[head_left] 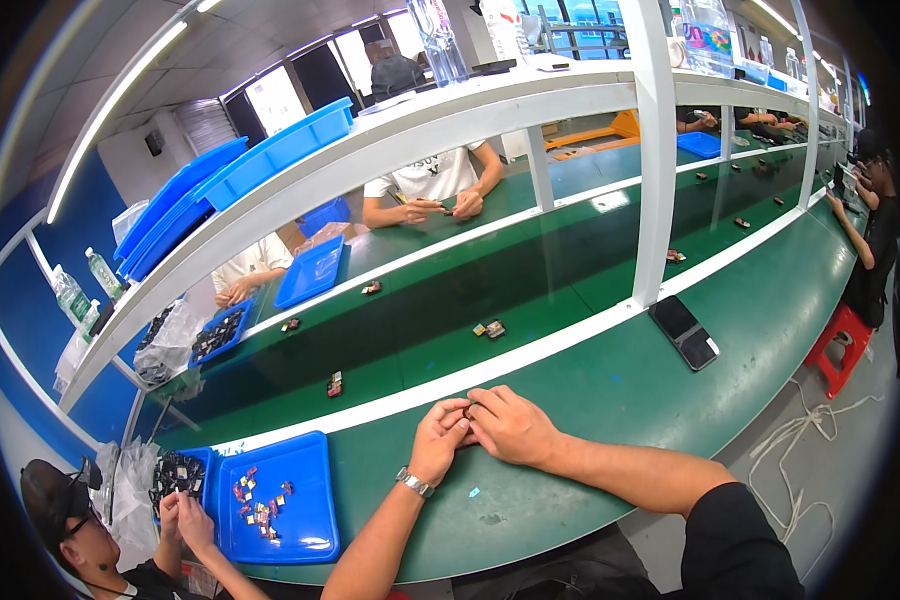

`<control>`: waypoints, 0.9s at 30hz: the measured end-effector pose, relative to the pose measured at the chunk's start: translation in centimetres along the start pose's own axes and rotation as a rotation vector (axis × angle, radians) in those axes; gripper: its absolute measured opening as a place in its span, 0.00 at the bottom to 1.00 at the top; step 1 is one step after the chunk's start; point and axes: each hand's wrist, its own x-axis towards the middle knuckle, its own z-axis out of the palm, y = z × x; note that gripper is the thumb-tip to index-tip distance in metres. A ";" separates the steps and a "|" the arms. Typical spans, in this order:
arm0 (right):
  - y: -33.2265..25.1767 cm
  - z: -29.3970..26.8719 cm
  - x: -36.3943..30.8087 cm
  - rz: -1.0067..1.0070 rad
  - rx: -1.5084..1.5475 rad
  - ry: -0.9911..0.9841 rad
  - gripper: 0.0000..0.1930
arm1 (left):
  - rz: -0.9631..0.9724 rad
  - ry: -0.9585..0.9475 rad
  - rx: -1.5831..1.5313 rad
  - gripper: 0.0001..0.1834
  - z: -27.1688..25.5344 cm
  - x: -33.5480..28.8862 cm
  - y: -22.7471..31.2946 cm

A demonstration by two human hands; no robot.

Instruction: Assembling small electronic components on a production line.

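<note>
Two Grips Meet on One Small Dark Part (468, 412)

The left grip (437, 440) and the right grip (515, 428) are nearly closed, pinching the part between them over a green counter (590, 430). Mostly covered, it shows only a dark sliver; its full shape cannot be told. Left of the grips, a blue tray (312, 500) carries small red, yellow and black pieces (264, 517). Beyond the right grip, a black phone-like device (684, 332) lies on the counter.
</note>
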 end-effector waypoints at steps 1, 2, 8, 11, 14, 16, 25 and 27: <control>-0.1 0.0 0.0 -0.005 0.000 0.001 0.10 | -0.002 0.022 0.002 0.15 -0.1 0.1 -0.1; -0.1 0.0 -0.1 0.009 0.036 -0.026 0.13 | -0.004 0.044 0.002 0.15 -0.2 0.1 -0.2; 0.3 1.1 -0.4 0.077 0.145 -0.048 0.17 | 0.000 0.033 -0.041 0.16 -0.6 0.4 -0.5; 1.3 1.6 -0.1 0.123 0.170 -0.038 0.16 | 0.005 0.030 -0.077 0.20 0.0 0.3 0.4; 3.3 1.1 1.8 0.287 0.205 -0.092 0.14 | 0.043 0.078 -0.122 0.23 -0.3 0.1 0.4; 7.6 1.3 3.1 0.192 0.076 0.125 0.16 | 0.144 0.067 0.232 0.20 -0.7 0.0 0.3; 18.9 1.0 2.4 0.662 -0.255 0.002 0.31 | 1.134 -0.159 1.513 0.12 3.9 -3.6 3.3; 20.6 1.0 1.0 0.586 -0.338 0.060 0.31 | 1.185 -0.195 1.522 0.12 5.6 -4.1 3.0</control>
